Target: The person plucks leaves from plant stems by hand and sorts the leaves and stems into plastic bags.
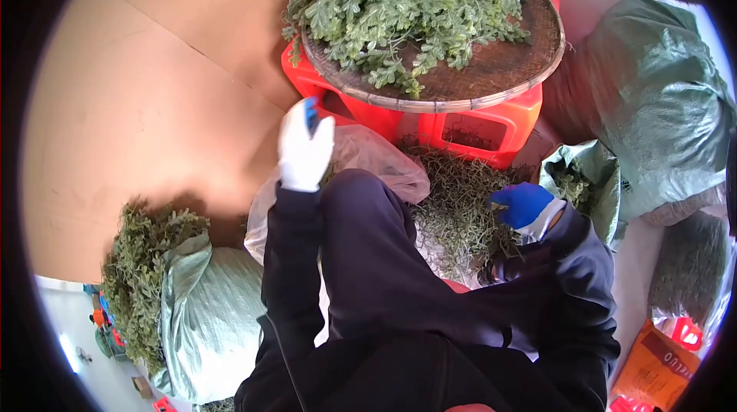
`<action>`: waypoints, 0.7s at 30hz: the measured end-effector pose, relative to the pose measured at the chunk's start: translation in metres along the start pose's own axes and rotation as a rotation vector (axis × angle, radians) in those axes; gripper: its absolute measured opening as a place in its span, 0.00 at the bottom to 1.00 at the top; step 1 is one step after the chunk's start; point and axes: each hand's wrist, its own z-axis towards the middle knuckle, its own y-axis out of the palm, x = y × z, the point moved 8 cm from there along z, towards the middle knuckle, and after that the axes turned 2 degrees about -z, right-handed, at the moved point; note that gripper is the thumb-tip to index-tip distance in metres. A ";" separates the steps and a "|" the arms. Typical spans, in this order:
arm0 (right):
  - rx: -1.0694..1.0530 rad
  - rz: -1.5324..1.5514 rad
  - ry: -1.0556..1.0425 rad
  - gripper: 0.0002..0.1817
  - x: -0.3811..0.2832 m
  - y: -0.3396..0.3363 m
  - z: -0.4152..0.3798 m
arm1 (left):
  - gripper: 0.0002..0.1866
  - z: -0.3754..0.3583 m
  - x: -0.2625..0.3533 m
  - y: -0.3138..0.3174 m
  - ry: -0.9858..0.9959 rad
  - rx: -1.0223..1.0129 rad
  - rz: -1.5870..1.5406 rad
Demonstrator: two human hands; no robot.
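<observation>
My left hand (305, 149), in a white glove with a blue palm side, is raised above my knee near the front of a red plastic stool. Its thumb stands apart from the fingers, and I see nothing held. Low on the right is my right hand (528, 206), in a blue glove with a pale cuff, its fingers curled at the edge of a heap of thin green stems (464, 189). What those fingers hold, if anything, is hidden. A round woven tray (491, 66) bears a mound of leafy artificial-looking greenery (407, 9) in front of me.
Red stools (522, 116) support the tray. A clear plastic bag (376, 155) lies by my knee. Large green woven sacks stand at the right (660, 74) and left (211, 320); leafy sprigs (138, 281) spill from the left one. An orange box (652, 366) sits lower right. Brown cardboard (153, 105) covers the left side.
</observation>
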 end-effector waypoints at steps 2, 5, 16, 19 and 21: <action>0.054 -0.051 0.045 0.19 -0.003 -0.003 0.003 | 0.27 0.027 0.046 0.054 0.238 -0.190 -0.007; 0.009 -0.139 0.127 0.21 -0.014 -0.014 0.001 | 0.30 0.047 0.077 0.131 0.298 -0.390 0.364; -0.038 -0.134 0.051 0.23 0.004 0.002 -0.012 | 0.07 0.069 0.058 0.173 0.203 -0.298 0.185; -0.009 -0.106 0.043 0.23 -0.010 -0.019 -0.016 | 0.07 0.054 0.122 0.116 0.443 0.113 -0.054; 0.214 0.101 0.000 0.20 -0.019 -0.041 -0.019 | 0.09 0.034 0.136 0.102 0.282 0.047 -0.263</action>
